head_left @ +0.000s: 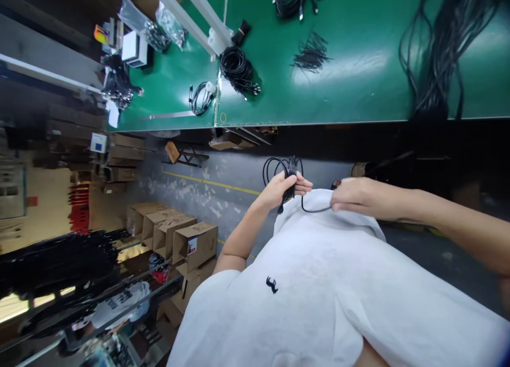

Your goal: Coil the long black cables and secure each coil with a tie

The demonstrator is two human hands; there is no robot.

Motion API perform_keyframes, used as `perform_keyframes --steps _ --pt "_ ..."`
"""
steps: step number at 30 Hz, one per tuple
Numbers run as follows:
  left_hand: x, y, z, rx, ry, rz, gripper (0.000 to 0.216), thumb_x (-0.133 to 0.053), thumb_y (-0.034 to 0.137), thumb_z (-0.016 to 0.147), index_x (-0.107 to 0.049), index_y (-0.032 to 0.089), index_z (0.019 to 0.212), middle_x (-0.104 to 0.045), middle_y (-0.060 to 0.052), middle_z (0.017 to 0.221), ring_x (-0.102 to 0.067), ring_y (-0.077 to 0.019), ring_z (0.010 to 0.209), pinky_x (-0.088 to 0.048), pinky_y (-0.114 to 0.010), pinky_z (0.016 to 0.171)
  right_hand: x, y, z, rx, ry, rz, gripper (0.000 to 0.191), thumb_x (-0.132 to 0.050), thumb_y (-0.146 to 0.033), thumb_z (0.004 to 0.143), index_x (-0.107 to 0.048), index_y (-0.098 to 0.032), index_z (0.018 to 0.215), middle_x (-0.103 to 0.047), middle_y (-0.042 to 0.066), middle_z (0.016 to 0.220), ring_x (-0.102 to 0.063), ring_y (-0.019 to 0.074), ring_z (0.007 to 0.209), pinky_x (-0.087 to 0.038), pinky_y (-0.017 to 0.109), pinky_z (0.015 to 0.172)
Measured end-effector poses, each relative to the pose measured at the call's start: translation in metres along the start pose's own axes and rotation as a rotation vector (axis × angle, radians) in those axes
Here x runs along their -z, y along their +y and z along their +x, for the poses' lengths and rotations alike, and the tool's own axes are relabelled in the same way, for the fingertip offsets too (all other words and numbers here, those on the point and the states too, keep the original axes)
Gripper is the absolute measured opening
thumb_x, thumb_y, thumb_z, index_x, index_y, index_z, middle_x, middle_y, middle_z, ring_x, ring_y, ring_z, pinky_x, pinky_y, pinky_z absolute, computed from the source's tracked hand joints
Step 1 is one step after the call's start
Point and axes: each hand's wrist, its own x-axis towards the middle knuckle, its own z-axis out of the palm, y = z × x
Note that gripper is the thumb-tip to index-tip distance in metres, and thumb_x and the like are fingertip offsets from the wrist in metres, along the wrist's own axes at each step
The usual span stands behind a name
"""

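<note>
My left hand (283, 188) is closed around a small coil of black cable (279, 168), held just in front of my white shirt (319, 282). A loop of that cable runs across to my right hand (356, 197), whose fingers are pinched on the cable near its end. Both hands sit below the near edge of a green table (358, 85). A plug hangs down under my left hand.
On the green table lie coiled black cables (238, 69), a pile of short black ties (311, 53) and a thick bundle of long cables (442, 53). Cardboard boxes (187, 242) stand on the floor at left. Another person in white (119, 303) is at lower left.
</note>
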Motion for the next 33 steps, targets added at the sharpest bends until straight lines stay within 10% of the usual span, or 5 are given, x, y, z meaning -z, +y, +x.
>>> perform_keyframes --steps 9,15,20,28,33 --pt "-0.010 -0.001 -0.032 0.183 -0.460 -0.010 0.037 -0.080 0.047 0.072 -0.069 0.013 0.080 -0.041 0.007 0.037 -0.033 -0.0057 0.030 -0.033 -0.020 0.036 0.038 0.086 -0.019 -0.304 0.281 0.094 0.044 -0.049 -0.059 0.089 -0.064 -0.018 0.083 -0.068 0.006 0.082 -0.059 0.0165 0.077 -0.041 0.028 0.074" --pt "0.015 0.026 -0.053 -0.090 0.137 -0.347 0.048 -0.048 0.049 0.096 -0.054 0.018 0.060 -0.007 0.013 0.032 0.000 -0.0024 0.024 -0.009 -0.015 0.027 0.036 0.168 -0.075 -0.682 0.439 -0.322 0.026 -0.049 -0.034 0.093 -0.066 -0.015 0.091 -0.071 0.014 0.103 -0.061 0.0212 0.095 -0.041 0.032 0.088" --pt "0.016 0.036 -0.044 -0.116 0.287 -0.476 0.036 -0.039 0.034 0.103 -0.066 0.016 0.085 -0.034 0.009 0.046 -0.020 0.0006 0.028 -0.017 -0.011 0.032 -0.002 0.134 -0.070 -0.900 0.105 -0.569 0.031 -0.045 -0.036 0.099 -0.061 -0.015 0.115 -0.068 0.015 0.106 -0.064 0.0234 0.079 -0.035 0.030 0.058" --pt "0.015 0.002 0.003 0.030 0.150 -0.205 0.016 -0.064 0.026 0.092 -0.064 0.010 0.088 -0.059 0.003 0.062 -0.056 -0.0035 0.050 -0.042 -0.012 0.050 -0.032 0.039 -0.006 -0.050 -0.096 -0.802 0.018 -0.045 -0.010 0.092 -0.062 -0.016 0.093 -0.060 0.008 0.087 -0.056 0.0177 0.072 -0.026 0.030 0.060" --pt "0.009 -0.031 0.016 0.054 -0.032 0.001 0.038 -0.080 0.043 0.074 -0.065 0.012 0.089 -0.074 -0.008 0.088 -0.071 -0.0177 0.087 -0.054 -0.034 0.088 -0.022 0.034 0.030 0.069 0.043 -0.854 0.021 -0.042 -0.011 0.094 -0.062 -0.014 0.098 -0.059 0.007 0.086 -0.048 0.0152 0.064 -0.023 0.031 0.060"
